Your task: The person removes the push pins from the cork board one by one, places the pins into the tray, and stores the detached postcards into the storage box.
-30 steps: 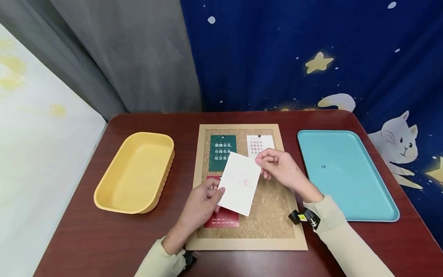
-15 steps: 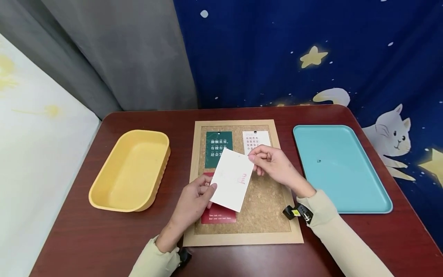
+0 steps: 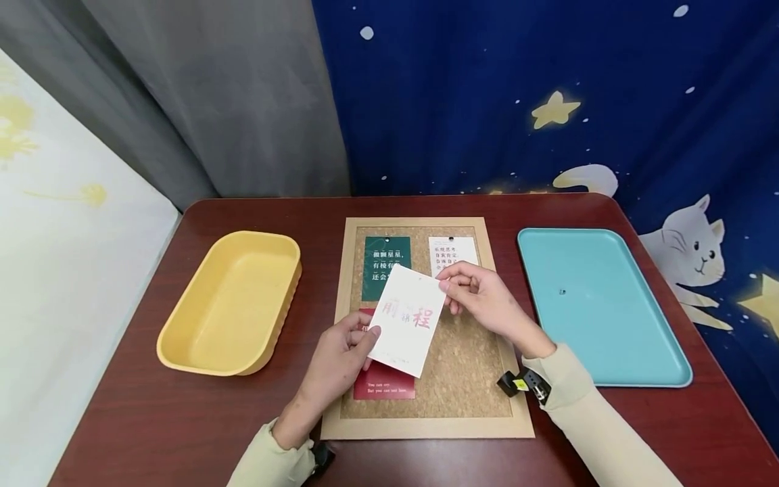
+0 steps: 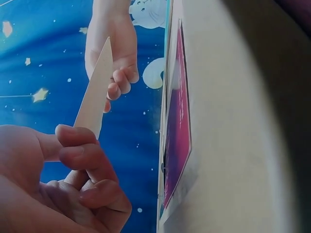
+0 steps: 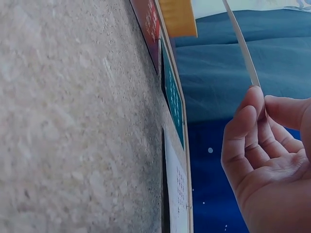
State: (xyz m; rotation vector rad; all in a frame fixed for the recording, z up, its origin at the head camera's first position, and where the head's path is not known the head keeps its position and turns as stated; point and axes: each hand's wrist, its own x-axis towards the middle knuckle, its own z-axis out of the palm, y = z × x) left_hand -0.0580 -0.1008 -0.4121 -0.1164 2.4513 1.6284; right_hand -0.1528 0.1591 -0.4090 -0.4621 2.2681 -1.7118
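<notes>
A white card (image 3: 409,345) printed with faint red characters is held tilted above a cork board (image 3: 468,379) with a pale wooden frame. My left hand (image 3: 337,355) pinches its lower left edge between thumb and fingers. At the upper right corner, my right hand (image 3: 487,297) pinches it too. The right wrist view shows the card (image 5: 243,48) edge-on, raised off the board. Pinned to the cork are a green card (image 3: 377,270) at upper left, a white text card (image 3: 452,250) at upper right, and a red card (image 3: 385,385) lower left, partly hidden by the held card.
To the left stands a deep yellow bin (image 3: 231,311). A shallow light-blue tray (image 3: 608,311) lies on the right, with a small dark pushpin-like piece (image 3: 562,292) on it. All rest on a dark red-brown table (image 3: 134,406), with curtains behind.
Both hands keep their pinch on the white card. Its tilt has shifted slightly, and the red characters on its face show more fully now. The head view has moved a little.
</notes>
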